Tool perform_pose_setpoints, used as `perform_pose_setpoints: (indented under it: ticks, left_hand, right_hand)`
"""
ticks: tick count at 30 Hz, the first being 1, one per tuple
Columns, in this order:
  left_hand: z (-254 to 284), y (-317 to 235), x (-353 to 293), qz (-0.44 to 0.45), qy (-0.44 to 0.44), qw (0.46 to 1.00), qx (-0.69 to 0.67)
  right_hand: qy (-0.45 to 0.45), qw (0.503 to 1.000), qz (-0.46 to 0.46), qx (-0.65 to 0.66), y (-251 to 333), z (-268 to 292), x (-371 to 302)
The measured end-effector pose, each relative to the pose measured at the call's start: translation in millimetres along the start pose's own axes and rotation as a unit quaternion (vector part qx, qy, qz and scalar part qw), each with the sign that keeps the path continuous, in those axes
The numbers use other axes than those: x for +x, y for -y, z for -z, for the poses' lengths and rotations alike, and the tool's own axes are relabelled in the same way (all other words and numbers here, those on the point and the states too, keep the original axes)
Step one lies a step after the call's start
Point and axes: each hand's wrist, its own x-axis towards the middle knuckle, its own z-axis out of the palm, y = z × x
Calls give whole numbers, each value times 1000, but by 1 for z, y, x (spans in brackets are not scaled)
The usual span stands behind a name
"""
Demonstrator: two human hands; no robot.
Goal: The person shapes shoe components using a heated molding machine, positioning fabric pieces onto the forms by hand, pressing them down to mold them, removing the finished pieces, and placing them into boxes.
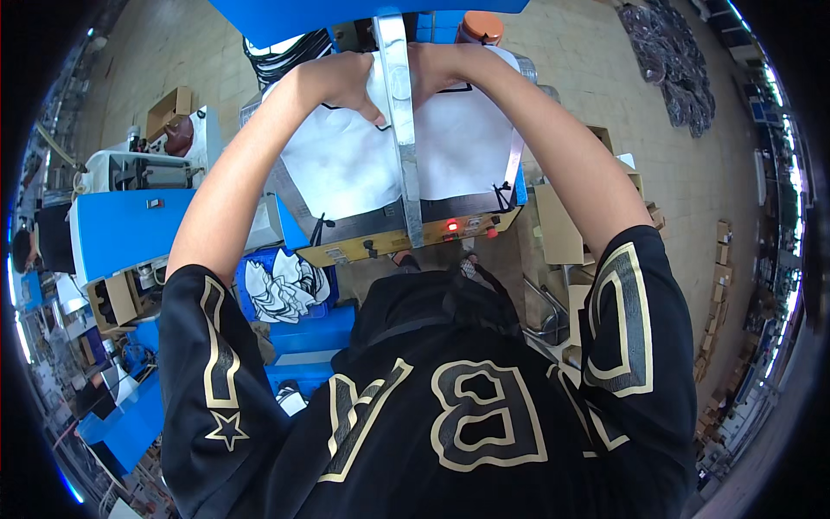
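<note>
Below the machine table, on the person's left, a blue crate (290,290) stands open, and inside it lies a loose heap of white pieces with black edges (281,290). Further left, an open cardboard box (117,298) stands beside a blue machine body (130,229); what is in the box I cannot tell. Another cardboard box (169,111) sits on the floor far to the left.

Both hands are up at the far side of the machine table (380,233). The left hand (341,82) pinches the edge of a white sheet with a black outline (346,160), the thumb pressing down on it. The right hand (445,69) grips the far edge of a second white sheet (462,147). Both sheets lie flat on the table, one on each side of a metal bar (399,121) that runs across the middle and hides part of the fingers.

At the near edge of the table a yellow control panel (406,242) shows a lit red light (451,227). An orange lid (482,26) stands behind the right hand. A dark heap (679,65) lies on the floor far right, and stacked cartons (719,259) stand along the right side.
</note>
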Motion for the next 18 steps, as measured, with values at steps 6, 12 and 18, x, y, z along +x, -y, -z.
perform_pose_setpoints:
  ticks: [6, 12, 18]
  left_hand:
    - [-5, 4, 2, -17, 2, 1000, -21]
    - [-5, 6, 2, -5, -18, 1000, -1]
    - [-7, 14, 3, 6, -31, 999, 16]
  right_hand:
    - [47, 996, -16, 70, -1, 4, -2]
    - [61, 982, -39, 173, 11, 20, -22]
    - [41, 981, -13, 189, 20, 29, -28]
